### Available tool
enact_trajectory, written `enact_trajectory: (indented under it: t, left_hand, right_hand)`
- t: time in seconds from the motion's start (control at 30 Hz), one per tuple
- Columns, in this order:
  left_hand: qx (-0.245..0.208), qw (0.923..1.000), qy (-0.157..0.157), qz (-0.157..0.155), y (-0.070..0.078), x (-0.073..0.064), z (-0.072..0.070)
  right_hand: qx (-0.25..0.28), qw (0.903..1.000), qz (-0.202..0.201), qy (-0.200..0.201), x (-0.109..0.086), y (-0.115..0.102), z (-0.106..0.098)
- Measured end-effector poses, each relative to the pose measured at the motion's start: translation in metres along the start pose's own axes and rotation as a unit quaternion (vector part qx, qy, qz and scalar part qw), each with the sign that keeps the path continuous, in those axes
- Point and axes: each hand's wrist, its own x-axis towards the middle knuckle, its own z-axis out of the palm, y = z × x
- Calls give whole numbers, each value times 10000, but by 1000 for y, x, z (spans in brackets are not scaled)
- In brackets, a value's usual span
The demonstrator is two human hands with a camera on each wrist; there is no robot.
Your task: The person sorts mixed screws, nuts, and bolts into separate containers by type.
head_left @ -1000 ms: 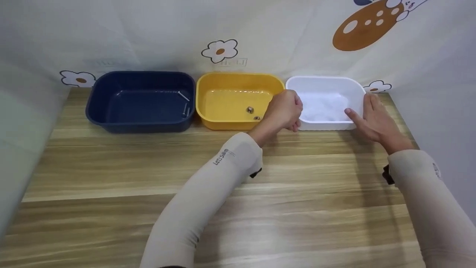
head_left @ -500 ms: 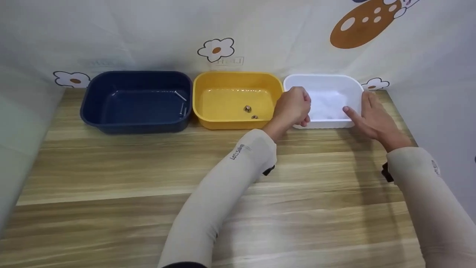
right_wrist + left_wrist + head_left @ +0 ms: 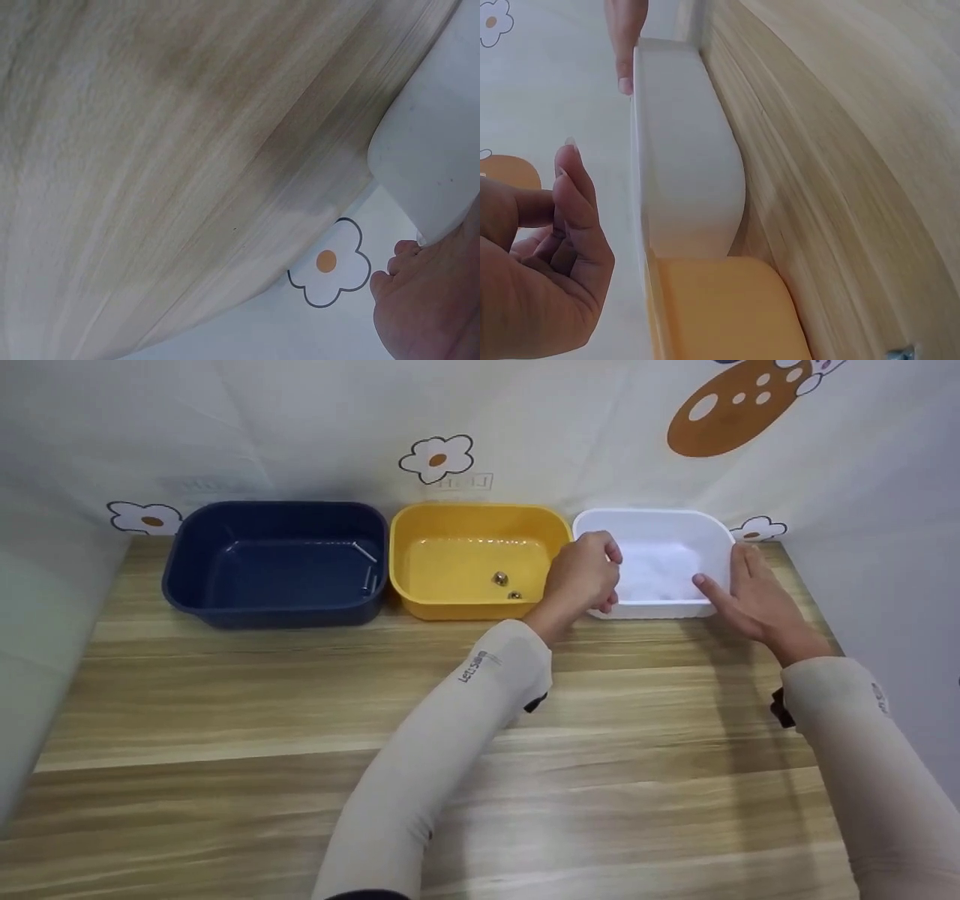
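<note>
My left hand (image 3: 583, 574) hovers over the meeting rims of the yellow bin (image 3: 409, 604) and the white bin (image 3: 652, 610). Its fingers (image 3: 581, 225) are curled toward the thumb, and no object shows among them in the left wrist view. At the white bin's right end, my right hand (image 3: 765, 600) grips the wall, thumb over the rim and fingers along the outside. Two small shiny metal nuts (image 3: 500, 578) lie in the yellow bin. Part of the white bin's inside is hidden behind my left hand.
A dark blue bin (image 3: 277, 619) stands left of the yellow one, with several metal screws (image 3: 365, 553) at its right end. All the bins stand in a row at the back of the wooden table (image 3: 247, 795), against a patterned cloth (image 3: 315, 427).
My left hand went right from the yellow bin toward the white one, then shifted slightly back left. The right hand keeps its place on the white bin.
</note>
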Motion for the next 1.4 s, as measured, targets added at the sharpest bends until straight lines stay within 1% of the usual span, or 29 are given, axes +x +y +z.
enact_trajectory:
  t: [0.23, 0.37, 0.53, 0.83, 0.97, 1.1, 1.27, 1.4]
  left_hand:
    - [180, 9998, 36, 19, -2, -2, -1]
    - [133, 9999, -39, 32, -3, -6, -3]
    - [145, 9998, -110, -31, -6, -12, -8]
    - [204, 9995, -249, -41, -18, -17, -15]
    - [234, 9993, -290, 33, -25, -20, -19]
    - [146, 9986, -490, 112, -33, -22, -24]
    - [-43, 9961, -793, 375, -47, -26, -28]
    - [187, 9915, -1114, 640, -58, -32, -31]
  right_hand:
    - [19, 10000, 29, -28, 0, -1, 1]
    - [49, 9999, -55, 81, 1, 0, 0]
    - [17, 10000, -19, 1, 2, 0, 0]
    - [37, 10000, 61, -14, 2, -1, 0]
    - [29, 10000, 48, -17, 2, -2, -1]
    - [41, 10000, 31, -4, 2, -2, -1]
    - [120, 9999, -57, 100, -1, 0, 0]
    - [147, 9997, -162, 134, -2, 2, -1]
